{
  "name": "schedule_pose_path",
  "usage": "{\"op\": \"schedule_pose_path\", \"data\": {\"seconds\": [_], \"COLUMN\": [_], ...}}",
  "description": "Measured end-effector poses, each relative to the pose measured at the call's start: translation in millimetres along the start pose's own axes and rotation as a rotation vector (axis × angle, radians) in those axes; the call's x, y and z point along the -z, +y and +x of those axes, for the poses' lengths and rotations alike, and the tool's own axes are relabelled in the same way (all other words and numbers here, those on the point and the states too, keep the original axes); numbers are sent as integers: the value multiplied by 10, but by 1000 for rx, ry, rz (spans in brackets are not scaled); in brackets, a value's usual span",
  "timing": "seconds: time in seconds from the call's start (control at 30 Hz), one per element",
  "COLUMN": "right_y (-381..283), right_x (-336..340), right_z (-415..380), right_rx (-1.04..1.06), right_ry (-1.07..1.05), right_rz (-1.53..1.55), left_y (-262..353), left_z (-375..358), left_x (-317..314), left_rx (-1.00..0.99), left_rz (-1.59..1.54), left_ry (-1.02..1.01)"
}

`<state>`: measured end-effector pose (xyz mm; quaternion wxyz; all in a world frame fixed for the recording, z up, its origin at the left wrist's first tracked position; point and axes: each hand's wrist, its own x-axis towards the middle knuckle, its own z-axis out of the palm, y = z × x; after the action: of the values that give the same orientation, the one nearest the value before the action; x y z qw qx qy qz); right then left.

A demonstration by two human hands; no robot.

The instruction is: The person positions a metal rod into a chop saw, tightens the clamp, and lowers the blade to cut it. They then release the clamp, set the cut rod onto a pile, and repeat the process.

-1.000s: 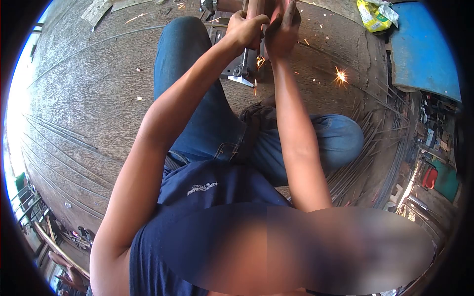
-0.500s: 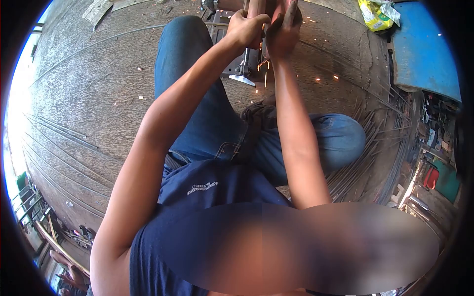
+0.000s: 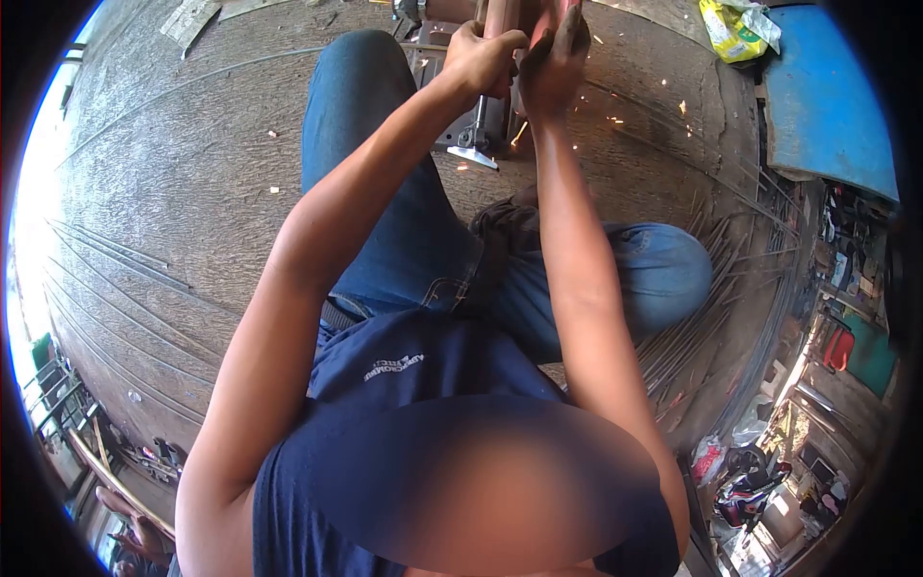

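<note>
At the top of the head view, my left hand (image 3: 484, 60) is closed round a reddish-brown metal bar (image 3: 501, 17). Just right of it, my right hand (image 3: 555, 75) is wrapped round a red handle (image 3: 546, 21), its fingers dark with grime. The far ends of both pieces are cut off by the frame edge. Below my hands is a dark metal machine base (image 3: 444, 113) with a bright flat-ended metal piece (image 3: 473, 157) at its near end. Orange sparks (image 3: 520, 133) fly beside my right hand; their source is hidden.
My bent knees flank the work. Thin metal rods (image 3: 687, 332) lie on the floor at right, others (image 3: 125, 258) at left. A blue sheet (image 3: 832, 101) and a yellow bag (image 3: 733, 31) are at upper right, with clutter (image 3: 760, 486) below. Another person (image 3: 139, 539) shows at lower left.
The sparks have shifted, with more of them now scattered to the right of my right hand. Both hands keep nearly the same place and hold.
</note>
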<state>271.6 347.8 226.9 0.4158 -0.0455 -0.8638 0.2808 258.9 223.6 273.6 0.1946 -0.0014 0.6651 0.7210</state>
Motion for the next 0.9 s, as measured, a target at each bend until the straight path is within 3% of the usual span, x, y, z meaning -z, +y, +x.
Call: {"op": "schedule_pose_path", "data": {"seconds": [0.1,0.4,0.6,0.67,0.7,0.8,0.9], "right_y": [35,58,85,99,99,91,87], "right_x": [-37,-17,-26,-17,-6,-12,5], "right_z": [-61,-35,-44,-39,-38,-81,-42], "right_rx": [60,120,13,153,324,206,271], "right_ry": [-3,17,22,31,41,-10,-8], "right_rz": [-159,-146,-8,-151,-369,-251,-277], "left_y": [-67,-29,-105,-121,-108,-79,-55], "left_z": [63,15,60,71,61,35,15], "left_x": [-2,15,-29,-11,-3,-10,6], "left_rx": [-20,1,-82,-43,-5,-11,-8], "left_rz": [-27,-5,-64,-51,-37,-25,-18], "left_ry": [-1,-11,65,42,19,33,-5]}}
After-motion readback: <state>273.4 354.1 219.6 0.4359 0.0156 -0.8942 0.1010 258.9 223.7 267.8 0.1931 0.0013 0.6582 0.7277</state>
